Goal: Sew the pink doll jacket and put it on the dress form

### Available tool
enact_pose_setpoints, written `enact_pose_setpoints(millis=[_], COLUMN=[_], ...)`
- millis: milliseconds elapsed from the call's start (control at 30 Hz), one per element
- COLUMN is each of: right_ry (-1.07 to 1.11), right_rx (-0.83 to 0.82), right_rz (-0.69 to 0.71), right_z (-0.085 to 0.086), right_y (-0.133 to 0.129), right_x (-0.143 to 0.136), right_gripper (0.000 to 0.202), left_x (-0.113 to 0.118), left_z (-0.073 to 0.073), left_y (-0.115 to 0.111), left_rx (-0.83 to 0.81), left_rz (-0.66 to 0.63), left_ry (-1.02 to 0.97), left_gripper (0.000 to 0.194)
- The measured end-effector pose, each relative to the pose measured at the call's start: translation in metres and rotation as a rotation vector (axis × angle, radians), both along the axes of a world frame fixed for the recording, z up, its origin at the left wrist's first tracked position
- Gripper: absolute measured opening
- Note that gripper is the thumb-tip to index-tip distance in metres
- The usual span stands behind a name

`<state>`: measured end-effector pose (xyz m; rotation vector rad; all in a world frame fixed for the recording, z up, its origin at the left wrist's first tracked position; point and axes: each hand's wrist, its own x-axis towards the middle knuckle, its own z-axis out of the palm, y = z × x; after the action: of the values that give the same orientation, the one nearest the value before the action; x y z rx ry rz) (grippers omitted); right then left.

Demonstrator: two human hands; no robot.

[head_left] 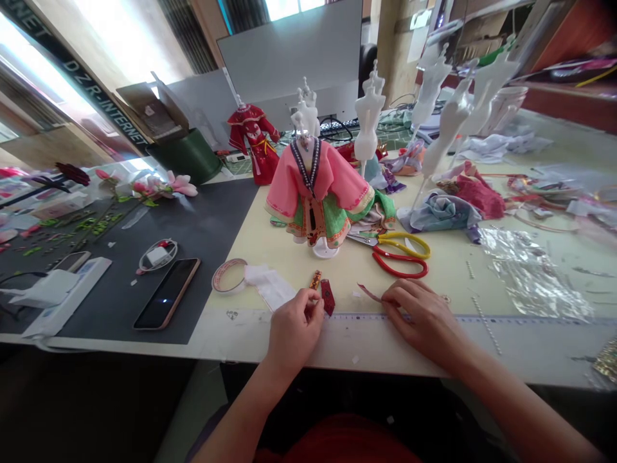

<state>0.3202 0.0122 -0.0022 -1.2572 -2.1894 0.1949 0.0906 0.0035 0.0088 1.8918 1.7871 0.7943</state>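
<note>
My left hand (297, 328) is closed at the table's front edge, its fingertips pinched on the lower end of a small orange patterned strip (315, 280). Right beside those fingers lies a dark red fabric piece (328, 297). My right hand (418, 315) rests over the ruler (354, 316), fingers together, with a thin dark red strip (369, 292) sticking out from its fingertips to the left. Behind both hands stands a doll form in a pink robe (332, 170) with a green skirt. Scissors with yellow and red handles (403, 246) lie behind my right hand.
A tape roll (229, 276) and white fabric (272, 286) lie left of my left hand. Further left is a phone (166, 294) on a dark mat (212, 218). Bare white doll forms (369, 119), a red-dressed form (255, 141) and clear plastic (530, 270) stand or lie behind and right.
</note>
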Motion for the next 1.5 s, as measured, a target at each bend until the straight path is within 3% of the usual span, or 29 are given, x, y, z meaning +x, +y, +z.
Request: enact_pose_setpoints(millis=[133, 333, 567, 700, 867, 1100, 1500], right_ry=[0.009, 0.07, 0.145, 0.167, 0.143, 0.079, 0.187], right_rx=[0.038, 0.096, 0.085, 0.125, 0.183, 0.298, 0.277], right_rz=[0.013, 0.027, 0.032, 0.018, 0.005, 0.017, -0.02], right_z=[0.001, 0.002, 0.004, 0.006, 0.005, 0.001, 0.001], right_y=[-0.001, -0.001, -0.002, -0.001, -0.002, 0.0, -0.003], right_x=[0.0, -0.001, -0.001, -0.003, -0.004, -0.004, -0.003], right_gripper=[0.015, 0.012, 0.011, 0.011, 0.012, 0.012, 0.023], left_x=[0.009, 0.028, 0.045, 0.059, 0.069, 0.064, 0.06], left_z=[0.003, 0.004, 0.012, 0.007, 0.005, 0.009, 0.0], left_y=[-0.003, 0.008, 0.026, 0.024, 0.016, 0.014, 0.011], left_rx=[0.068, -0.043, -0.295, -0.31, -0.267, -0.308, -0.234], left_rz=[-0.052, -0.158, -0.317, -0.245, -0.117, -0.127, -0.112], left_ry=[-0.064, -0.256, -0.555, -0.684, -0.63, -0.633, -0.765], left_gripper=[0.011, 0.02, 0.038, 0.038, 0.025, 0.034, 0.023])
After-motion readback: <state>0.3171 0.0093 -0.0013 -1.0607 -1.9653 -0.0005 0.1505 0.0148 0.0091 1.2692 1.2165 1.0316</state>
